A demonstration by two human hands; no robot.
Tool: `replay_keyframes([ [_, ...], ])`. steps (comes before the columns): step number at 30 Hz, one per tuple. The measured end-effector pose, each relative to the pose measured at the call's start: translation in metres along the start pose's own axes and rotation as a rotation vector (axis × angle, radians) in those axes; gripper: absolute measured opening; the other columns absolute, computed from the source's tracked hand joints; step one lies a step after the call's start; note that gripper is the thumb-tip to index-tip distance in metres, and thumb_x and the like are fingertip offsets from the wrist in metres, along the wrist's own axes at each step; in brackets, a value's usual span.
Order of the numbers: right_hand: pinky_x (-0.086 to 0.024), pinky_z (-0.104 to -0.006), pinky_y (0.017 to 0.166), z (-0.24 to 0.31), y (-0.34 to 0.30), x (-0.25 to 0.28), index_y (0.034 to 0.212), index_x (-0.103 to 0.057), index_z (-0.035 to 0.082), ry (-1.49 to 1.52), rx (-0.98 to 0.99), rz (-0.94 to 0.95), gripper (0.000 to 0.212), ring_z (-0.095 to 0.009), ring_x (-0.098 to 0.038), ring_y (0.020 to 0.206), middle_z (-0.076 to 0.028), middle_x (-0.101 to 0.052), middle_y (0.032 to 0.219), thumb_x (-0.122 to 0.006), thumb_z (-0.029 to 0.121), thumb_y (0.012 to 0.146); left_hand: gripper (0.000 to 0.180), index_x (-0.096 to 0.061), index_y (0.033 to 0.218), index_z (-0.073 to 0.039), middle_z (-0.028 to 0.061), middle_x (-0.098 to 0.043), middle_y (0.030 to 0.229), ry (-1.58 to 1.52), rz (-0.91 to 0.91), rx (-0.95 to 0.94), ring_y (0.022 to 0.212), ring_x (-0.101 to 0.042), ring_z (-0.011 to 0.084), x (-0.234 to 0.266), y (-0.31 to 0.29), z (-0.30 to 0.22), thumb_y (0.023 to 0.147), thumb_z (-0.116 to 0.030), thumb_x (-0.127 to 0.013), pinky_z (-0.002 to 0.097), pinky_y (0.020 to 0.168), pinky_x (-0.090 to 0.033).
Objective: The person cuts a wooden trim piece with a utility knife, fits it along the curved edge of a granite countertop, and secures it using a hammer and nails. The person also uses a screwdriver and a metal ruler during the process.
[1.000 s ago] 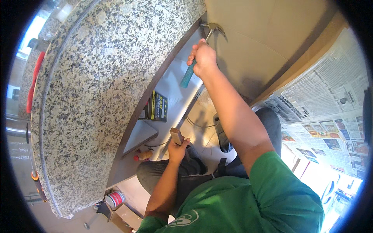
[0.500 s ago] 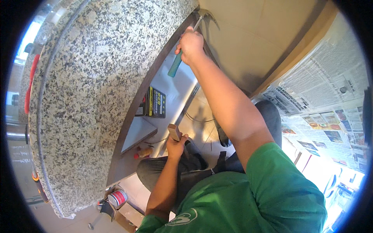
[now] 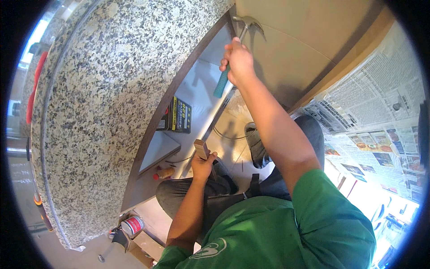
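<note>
My right hand [image 3: 239,60] is wrapped round a claw hammer [image 3: 220,84] with a teal grip, held by the upper part of its handle. The metal head is up at the far end, beside the edge of the cabinet's far side and the tan wall. Lower down and nearer to me, my left hand [image 3: 203,167] is closed on a small block of brown wood [image 3: 200,148], whose end sticks up past the fingers. The block stands apart from the hammer, in front of the open cabinet [image 3: 204,76].
A speckled granite countertop [image 3: 107,89] overhangs the cabinet on the left. Inside stands a black and yellow adhesive tin [image 3: 181,117]; a small red-capped bottle [image 3: 164,173] lies below. A red-and-white can [image 3: 133,225] is at lower left. Newspaper [image 3: 367,112] covers a surface at right.
My right hand and the hammer have shifted right and slightly nearer to me, away from the cabinet edge. The left hand with the wood block has hardly moved.
</note>
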State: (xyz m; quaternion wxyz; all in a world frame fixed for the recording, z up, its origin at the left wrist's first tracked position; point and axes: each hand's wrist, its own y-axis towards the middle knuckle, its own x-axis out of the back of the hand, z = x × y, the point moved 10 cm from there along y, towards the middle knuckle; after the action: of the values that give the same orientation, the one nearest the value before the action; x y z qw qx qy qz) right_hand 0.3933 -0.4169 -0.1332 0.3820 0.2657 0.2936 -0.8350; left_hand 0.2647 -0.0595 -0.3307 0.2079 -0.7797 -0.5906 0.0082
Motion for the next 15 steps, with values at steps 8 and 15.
replay_keyframes([
  [8,-0.048,-0.0373,0.064,0.018,-0.065,0.054,0.101,-0.054,0.005,-0.256,0.187,0.039,0.026,-0.018,-0.053,0.064,-0.004,-0.049,0.072,-0.055,0.030,0.106,0.037,-0.065,0.108,0.002,0.0086,-0.072,0.102,0.066,-0.029,0.005,0.091,-0.068,0.0160,-0.004,-0.003,-0.020,0.083,-0.015,-0.086,0.0318,0.080,-0.055],
  [15,-0.042,-0.0498,0.106,0.012,-0.189,0.080,0.108,-0.060,0.006,-0.150,0.062,0.472,0.009,-0.029,-0.059,0.109,-0.007,-0.059,0.094,-0.058,0.014,0.104,0.057,-0.056,0.134,0.004,0.0131,-0.071,0.114,-0.373,0.481,-0.064,0.099,-0.071,0.0242,-0.067,-0.051,-0.119,0.084,-0.009,-0.080,0.0387,0.091,-0.056],
])
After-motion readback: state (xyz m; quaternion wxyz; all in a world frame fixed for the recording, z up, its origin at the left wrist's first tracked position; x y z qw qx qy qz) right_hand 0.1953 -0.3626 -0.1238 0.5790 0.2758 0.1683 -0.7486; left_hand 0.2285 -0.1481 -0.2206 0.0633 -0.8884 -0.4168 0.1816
